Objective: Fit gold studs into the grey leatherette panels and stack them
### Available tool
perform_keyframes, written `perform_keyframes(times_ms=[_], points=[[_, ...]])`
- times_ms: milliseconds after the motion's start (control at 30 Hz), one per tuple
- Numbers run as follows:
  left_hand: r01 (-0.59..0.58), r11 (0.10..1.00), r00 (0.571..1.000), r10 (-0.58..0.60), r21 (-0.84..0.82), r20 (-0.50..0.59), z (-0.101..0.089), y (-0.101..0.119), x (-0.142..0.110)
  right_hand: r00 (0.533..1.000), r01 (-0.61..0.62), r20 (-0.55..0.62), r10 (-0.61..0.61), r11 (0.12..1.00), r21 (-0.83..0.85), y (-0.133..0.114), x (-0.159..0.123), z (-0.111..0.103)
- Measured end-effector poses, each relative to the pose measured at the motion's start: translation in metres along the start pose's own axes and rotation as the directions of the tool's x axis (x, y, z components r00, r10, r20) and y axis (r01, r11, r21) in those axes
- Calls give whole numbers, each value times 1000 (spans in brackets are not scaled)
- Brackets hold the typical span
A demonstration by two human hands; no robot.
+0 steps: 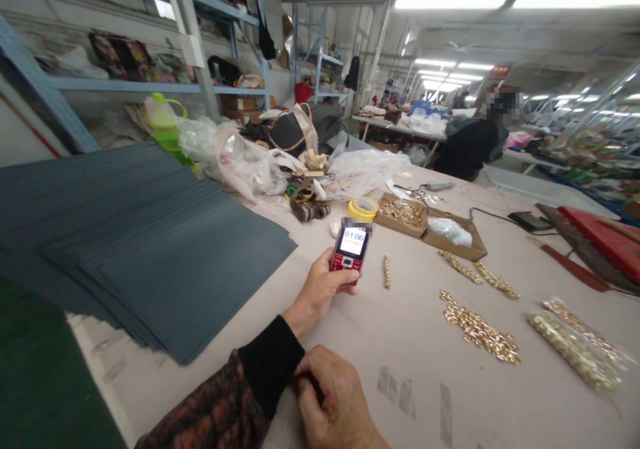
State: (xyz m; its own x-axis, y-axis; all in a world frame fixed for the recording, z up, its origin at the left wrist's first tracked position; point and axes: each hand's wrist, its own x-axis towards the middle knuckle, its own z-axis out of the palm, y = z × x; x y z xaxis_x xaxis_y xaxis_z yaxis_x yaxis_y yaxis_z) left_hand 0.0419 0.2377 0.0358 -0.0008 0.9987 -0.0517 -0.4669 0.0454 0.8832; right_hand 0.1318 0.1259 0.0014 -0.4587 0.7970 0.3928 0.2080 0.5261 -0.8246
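My left hand is wrapped round a small red and black keypad phone, its lit screen reading 01:06. Below it, my right hand is curled closed beside the black cuff of my left sleeve. Whatever its fingers may hold is hidden. Just right of the phone lies a short gold chain piece. A loose heap of gold links is spread farther right, with two more chain pieces behind it. Bagged gold chain lies at the right.
Dark grey sheets are stacked on the left of the table. Behind the phone are yellow tape, a cardboard box of gold parts and crumpled plastic bags. A red object lies right. A person sits beyond.
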Motion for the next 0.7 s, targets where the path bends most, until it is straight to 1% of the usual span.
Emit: perform_keyframes(times_ms=[233,700], points=[[7,1000,1000,-7,-5,-1,1,1,-1,1000,15,-1,-15,1000,8,1,0,1],[15,1000,1000,-15,3,-10,1,1,0,1000,5,19,-5,1000,2,1,-1,-1]])
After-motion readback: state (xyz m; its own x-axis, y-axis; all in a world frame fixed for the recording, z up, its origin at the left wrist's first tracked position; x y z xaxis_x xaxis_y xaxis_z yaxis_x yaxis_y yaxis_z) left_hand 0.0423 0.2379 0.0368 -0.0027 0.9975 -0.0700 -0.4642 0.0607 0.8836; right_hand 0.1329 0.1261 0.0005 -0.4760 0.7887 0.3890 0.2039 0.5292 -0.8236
